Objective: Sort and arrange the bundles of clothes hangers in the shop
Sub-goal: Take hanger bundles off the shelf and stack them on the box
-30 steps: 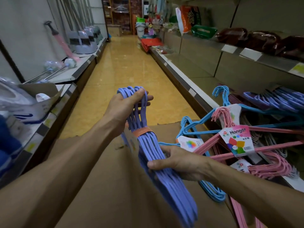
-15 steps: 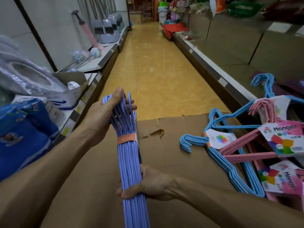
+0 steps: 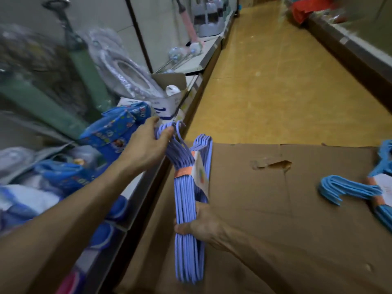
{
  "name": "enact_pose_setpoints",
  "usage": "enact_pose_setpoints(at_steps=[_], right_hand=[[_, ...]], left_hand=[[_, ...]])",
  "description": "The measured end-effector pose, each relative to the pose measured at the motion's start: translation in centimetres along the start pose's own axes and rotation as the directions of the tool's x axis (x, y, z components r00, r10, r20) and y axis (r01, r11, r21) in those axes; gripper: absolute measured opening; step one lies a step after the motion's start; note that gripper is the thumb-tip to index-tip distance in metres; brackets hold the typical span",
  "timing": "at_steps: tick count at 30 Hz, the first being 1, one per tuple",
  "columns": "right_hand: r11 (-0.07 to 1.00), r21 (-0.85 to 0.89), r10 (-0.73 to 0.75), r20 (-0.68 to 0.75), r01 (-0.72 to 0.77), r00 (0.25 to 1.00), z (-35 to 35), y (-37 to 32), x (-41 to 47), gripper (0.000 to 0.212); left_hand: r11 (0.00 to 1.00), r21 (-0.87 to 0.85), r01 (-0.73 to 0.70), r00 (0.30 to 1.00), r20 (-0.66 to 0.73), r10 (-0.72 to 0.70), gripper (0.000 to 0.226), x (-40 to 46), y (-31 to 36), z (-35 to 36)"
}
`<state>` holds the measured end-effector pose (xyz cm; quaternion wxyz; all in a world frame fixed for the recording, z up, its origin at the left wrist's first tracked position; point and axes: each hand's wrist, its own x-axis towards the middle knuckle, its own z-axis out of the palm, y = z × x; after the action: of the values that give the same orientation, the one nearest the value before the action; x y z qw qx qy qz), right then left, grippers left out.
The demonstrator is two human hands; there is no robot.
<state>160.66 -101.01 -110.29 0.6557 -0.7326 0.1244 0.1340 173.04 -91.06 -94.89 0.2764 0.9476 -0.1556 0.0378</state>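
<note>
A bundle of lilac-blue plastic hangers (image 3: 187,200), tied with an orange band and a paper label, stands nearly upright at the left edge of the cardboard. My left hand (image 3: 148,145) grips the hooks at the top of the bundle, over the edge of the left shelf. My right hand (image 3: 201,227) grips the bundle's lower part from the right side. A second bundle of sky-blue hangers (image 3: 350,189) lies flat on the cardboard at the far right, partly cut off by the frame.
A large brown cardboard sheet (image 3: 265,209) with a torn hole covers the near floor. The left shelf (image 3: 146,179) holds blue printed packages (image 3: 114,128), wrapped white items and a small open box (image 3: 169,102). The yellow aisle floor (image 3: 286,81) runs ahead.
The view has swung left toward the left shelf. Both hands have carried the lilac bundle leftward, and its hooks now reach over the shelf edge. The pink hangers have left the frame.
</note>
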Motion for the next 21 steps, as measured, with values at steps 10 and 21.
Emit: enact_pose_setpoints(at_steps=[10, 21], right_hand=[[0.995, -0.094, 0.027, -0.013, -0.028, 1.000, 5.6, 1.3, 4.3, 0.036], [0.972, -0.236, 0.035, 0.086, -0.014, 0.996, 4.7, 1.7, 5.8, 0.062]], left_hand=[[0.957, 0.253, -0.144, 0.981, 0.161, 0.105, 0.053, 0.7, -5.0, -0.8], [0.888, 0.451, -0.090, 0.987, 0.159, 0.020, 0.054, 1.1, -5.5, 0.2]])
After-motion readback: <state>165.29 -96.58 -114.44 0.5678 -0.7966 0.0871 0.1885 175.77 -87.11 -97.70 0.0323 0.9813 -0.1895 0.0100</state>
